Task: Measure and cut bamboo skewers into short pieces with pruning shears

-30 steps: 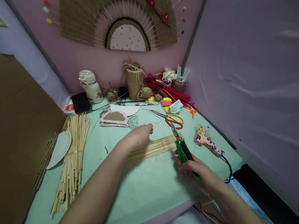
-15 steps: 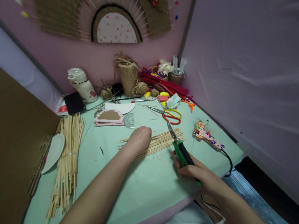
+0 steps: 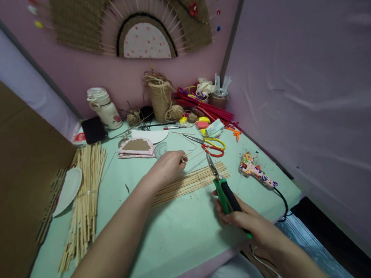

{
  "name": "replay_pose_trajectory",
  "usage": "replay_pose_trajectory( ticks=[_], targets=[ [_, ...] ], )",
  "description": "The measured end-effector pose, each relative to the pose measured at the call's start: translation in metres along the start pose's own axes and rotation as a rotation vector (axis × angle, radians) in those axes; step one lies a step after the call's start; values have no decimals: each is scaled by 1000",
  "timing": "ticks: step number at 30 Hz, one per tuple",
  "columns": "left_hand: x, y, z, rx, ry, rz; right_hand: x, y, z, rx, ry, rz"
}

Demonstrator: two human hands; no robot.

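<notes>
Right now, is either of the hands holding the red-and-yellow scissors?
No, the scissors lie on the table, while the right hand grips the green-and-black pliers.

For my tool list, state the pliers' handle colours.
The pliers' handles are green and black, showing best in the head view.

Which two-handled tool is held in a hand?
The pliers with green and black handles, in the right hand; the scissors, with red and yellow handles, lie on the table.
</notes>
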State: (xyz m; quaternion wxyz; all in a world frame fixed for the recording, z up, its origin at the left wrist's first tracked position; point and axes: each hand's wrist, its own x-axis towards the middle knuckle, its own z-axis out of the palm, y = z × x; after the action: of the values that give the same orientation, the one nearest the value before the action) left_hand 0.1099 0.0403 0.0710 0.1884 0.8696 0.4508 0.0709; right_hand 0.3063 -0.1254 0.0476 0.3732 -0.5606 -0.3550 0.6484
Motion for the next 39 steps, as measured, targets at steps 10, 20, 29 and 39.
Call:
replay_pose_trajectory(
  ticks=[10,20,29,39],
  targets=[
    [-11,0,-24,-323,85,12,-1,-11,9,-92,-146,5],
    [-15,1,-28,-384,94,15,0,-15,13,-144,-106,-42],
    [-19,14,-25,-397,27,37,2,-23,16,-144,-104,-59],
    [-20,16,-25,-388,10,29,6,-18,14,-136,-104,-70]
  ],
)
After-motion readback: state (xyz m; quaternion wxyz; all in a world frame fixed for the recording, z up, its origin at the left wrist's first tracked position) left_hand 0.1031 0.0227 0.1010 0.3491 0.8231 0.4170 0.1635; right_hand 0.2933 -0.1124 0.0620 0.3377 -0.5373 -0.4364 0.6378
